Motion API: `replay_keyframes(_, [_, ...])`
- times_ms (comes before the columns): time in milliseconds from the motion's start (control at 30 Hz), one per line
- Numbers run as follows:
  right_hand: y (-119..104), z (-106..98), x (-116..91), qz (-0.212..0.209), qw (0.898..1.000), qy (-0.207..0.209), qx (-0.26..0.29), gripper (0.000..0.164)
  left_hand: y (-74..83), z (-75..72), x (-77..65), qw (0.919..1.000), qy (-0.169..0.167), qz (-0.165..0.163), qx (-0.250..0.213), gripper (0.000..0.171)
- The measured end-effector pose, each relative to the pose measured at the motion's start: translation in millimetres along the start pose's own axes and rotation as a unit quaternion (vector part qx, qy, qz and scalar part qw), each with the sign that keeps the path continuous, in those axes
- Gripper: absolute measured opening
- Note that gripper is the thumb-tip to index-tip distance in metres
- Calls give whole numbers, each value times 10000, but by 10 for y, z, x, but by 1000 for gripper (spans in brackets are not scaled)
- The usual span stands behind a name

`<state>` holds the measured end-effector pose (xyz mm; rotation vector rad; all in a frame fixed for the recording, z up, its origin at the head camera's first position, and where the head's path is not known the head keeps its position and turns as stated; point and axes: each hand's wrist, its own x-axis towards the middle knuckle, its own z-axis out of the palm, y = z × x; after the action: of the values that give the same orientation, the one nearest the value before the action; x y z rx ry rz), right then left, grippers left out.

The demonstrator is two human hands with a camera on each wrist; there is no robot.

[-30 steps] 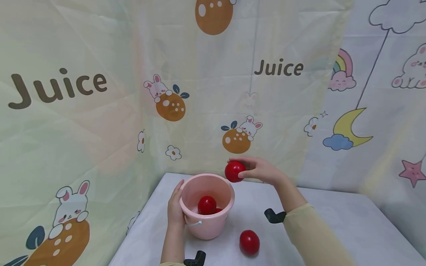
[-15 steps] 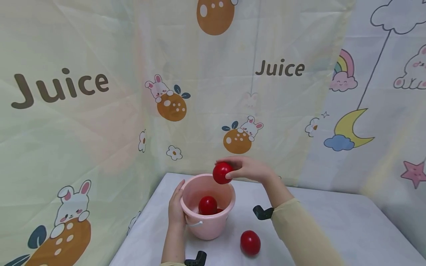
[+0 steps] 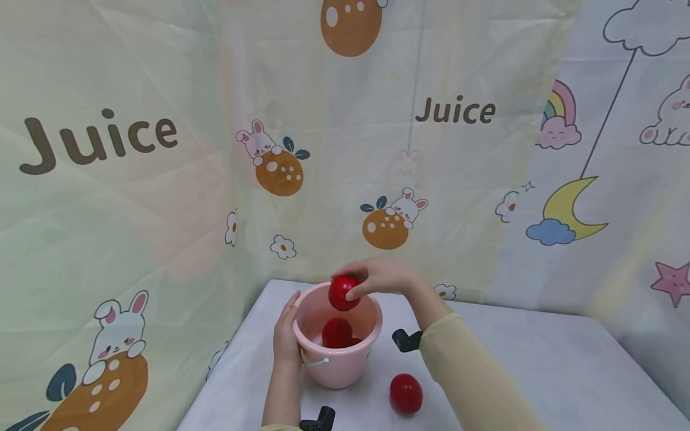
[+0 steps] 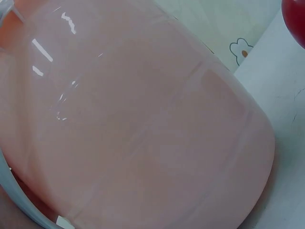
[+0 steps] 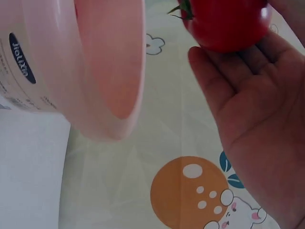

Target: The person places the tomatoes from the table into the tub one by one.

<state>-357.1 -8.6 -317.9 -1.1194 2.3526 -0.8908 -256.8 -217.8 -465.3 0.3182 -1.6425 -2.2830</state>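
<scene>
A red tomato point(image 3: 343, 293) with a green stem is in my right hand point(image 3: 377, 276), which holds it between thumb and fingers over the mouth of a pink bucket point(image 3: 336, 366). In the right wrist view, the tomato point(image 5: 228, 24) rests against the fingers, beside the bucket's rim point(image 5: 114, 131). My left hand point(image 3: 286, 338) lies along the bucket's left side, fingers straight up toward the rim. Inside the bucket sits another tomato point(image 3: 337, 332), with part of one more beside it. The bucket's wall point(image 4: 143, 119) fills most of the left wrist view.
One loose tomato point(image 3: 406, 394) lies on the white table point(image 3: 501, 359), right of the bucket and nearer to me. The bucket's thin white handle point(image 3: 317, 363) hangs at its front. A printed cloth point(image 3: 323, 173) stands behind the table and along the left side.
My right hand has carried the tomato leftward and slightly down, from right of the bucket's rim to over its opening. The left hand and bucket have stayed in place.
</scene>
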Motion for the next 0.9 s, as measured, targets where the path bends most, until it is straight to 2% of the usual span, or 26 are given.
replay_keyframes(233, [-99,122,164,227,9952,-551,-776,64,-1,-19,8,10000,28,11,24,38])
replay_keyframes(433, [-159,200,271,311,9884,-980,-1117,60,-19,-22,21,9999,49,-29,103,39])
replay_keyframes(733, [-207,285,333,511,9857,-1189,-1083,60,-24,-13,23,9998,29,-89,169,42])
replay_keyframes(900, [-227,343,361,643,9856,-1168,-1036,57,-30,-7,18,9998,41,-94,163,42])
